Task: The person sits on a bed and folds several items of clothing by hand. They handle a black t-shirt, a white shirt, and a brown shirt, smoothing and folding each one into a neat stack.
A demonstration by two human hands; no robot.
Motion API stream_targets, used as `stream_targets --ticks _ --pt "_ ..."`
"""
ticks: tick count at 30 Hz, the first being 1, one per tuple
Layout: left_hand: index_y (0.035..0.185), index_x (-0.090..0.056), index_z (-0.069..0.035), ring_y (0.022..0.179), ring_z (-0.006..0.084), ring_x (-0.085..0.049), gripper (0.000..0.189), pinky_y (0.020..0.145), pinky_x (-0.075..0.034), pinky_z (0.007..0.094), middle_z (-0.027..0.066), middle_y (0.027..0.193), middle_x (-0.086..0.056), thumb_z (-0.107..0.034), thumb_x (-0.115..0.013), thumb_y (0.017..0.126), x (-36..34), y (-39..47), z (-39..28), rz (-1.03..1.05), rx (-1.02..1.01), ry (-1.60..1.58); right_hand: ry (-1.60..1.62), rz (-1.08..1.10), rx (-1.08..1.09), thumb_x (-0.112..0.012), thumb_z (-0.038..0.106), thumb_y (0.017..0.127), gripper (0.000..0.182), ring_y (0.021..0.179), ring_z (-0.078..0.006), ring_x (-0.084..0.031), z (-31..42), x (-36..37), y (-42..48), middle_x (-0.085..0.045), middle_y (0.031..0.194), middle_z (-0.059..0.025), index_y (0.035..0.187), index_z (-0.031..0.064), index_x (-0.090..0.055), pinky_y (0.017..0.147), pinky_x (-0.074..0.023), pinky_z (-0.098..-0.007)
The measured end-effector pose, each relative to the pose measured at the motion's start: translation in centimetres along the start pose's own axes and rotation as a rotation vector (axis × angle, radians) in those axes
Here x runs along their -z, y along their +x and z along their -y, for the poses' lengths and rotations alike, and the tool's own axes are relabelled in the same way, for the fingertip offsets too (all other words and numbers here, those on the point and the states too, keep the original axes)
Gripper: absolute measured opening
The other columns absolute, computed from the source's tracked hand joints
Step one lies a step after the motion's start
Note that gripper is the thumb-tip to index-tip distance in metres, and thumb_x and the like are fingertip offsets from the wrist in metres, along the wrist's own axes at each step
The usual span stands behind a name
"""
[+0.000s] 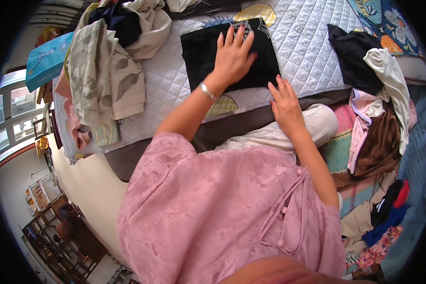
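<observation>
A black folded garment (202, 53) with a pale printed pattern at its far edge lies flat on a white quilted bed cover (294, 42). My left hand (234, 56) rests on the garment with its fingers spread, a silver bracelet at the wrist. By the garment's near right corner is my right hand (287, 103), fingers slightly apart and fingertips at the cloth's edge. It holds nothing. Whether its fingertips press on the cloth or the quilt, I cannot tell.
Draped clothes (96, 71), one leaf-patterned, lie at the left beside a blue box (49, 60). At the right are a black garment (356, 56), a white one (390, 78) and a brown one (380, 145). My bent knee (319, 124) presses near the bed's edge.
</observation>
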State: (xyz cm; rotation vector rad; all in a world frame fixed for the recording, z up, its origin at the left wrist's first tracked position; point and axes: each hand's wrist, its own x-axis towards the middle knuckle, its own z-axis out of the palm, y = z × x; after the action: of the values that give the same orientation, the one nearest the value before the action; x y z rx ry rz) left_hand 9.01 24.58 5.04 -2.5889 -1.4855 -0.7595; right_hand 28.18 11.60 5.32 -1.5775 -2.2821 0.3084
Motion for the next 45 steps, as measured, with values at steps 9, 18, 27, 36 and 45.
stream_targets --ticks 9,18,27,36,45 --pt "0.138 -0.040 -0.015 0.133 0.0411 -0.027 0.064 0.105 -0.021 0.0552 0.0195 0.144 -0.033 -0.052 -0.050 0.088 -0.4 -2.2 -1.9 0.131 0.060 0.044 -0.005 0.018 -0.008 -0.064 0.007 0.078 0.052 0.125 -0.0337 -0.039 0.6 1.4 -1.8 -0.040 0.138 -0.0168 0.128 0.0088 -0.048 0.102 -0.0367 -0.0410" --pt "0.137 -0.042 -0.011 0.133 0.0385 -0.029 0.064 0.106 -0.020 0.0531 0.0193 0.143 -0.035 -0.051 -0.048 0.088 -2.2 -2.3 -3.9 0.156 0.025 0.014 -0.062 -0.140 -0.074 -0.065 0.017 0.077 0.032 0.099 -0.0240 -0.058 1.1 2.6 -7.0 -0.063 0.105 -0.0097 0.107 0.0045 -0.061 0.088 -0.0433 -0.0357" --pt "0.134 -0.040 -0.002 0.131 0.0315 -0.035 0.069 0.106 -0.026 0.0480 0.0160 0.138 -0.042 -0.026 -0.068 0.075 -1.3 -3.9 -6.2 0.220 -0.077 -0.111 -0.064 -0.318 -0.062 -0.063 0.017 0.079 0.025 0.111 -0.0210 -0.053 0.7 2.5 -11.8 -0.063 0.108 -0.0065 0.101 0.0069 -0.062 0.100 -0.0349 -0.0379" --pt "0.112 -0.057 0.001 0.103 0.0362 -0.058 0.040 0.091 -0.045 0.0396 0.0207 0.110 -0.061 0.007 -0.049 0.074 -3.6 -1.9 -5.7 -0.031 0.133 -0.482 -0.033 -0.415 -0.101 -0.061 0.019 0.081 0.022 0.113 -0.0205 -0.052 0.1 2.1 -13.2 -0.062 0.110 -0.0058 0.100 0.0082 -0.063 0.102 -0.0340 -0.0381" --pt "0.133 -0.040 -0.001 0.132 0.0357 -0.032 0.063 0.106 -0.023 0.0525 0.0201 0.140 -0.039 -0.036 -0.058 0.085 -4.7 -2.8 -8.6 0.178 -0.126 -0.009 -0.034 -0.442 -0.081 -0.060 0.017 0.080 0.017 0.114 -0.0203 -0.052 -0.2 2.0 -13.4 -0.062 0.109 -0.0066 0.094 0.0075 -0.063 0.102 -0.0337 -0.0365"
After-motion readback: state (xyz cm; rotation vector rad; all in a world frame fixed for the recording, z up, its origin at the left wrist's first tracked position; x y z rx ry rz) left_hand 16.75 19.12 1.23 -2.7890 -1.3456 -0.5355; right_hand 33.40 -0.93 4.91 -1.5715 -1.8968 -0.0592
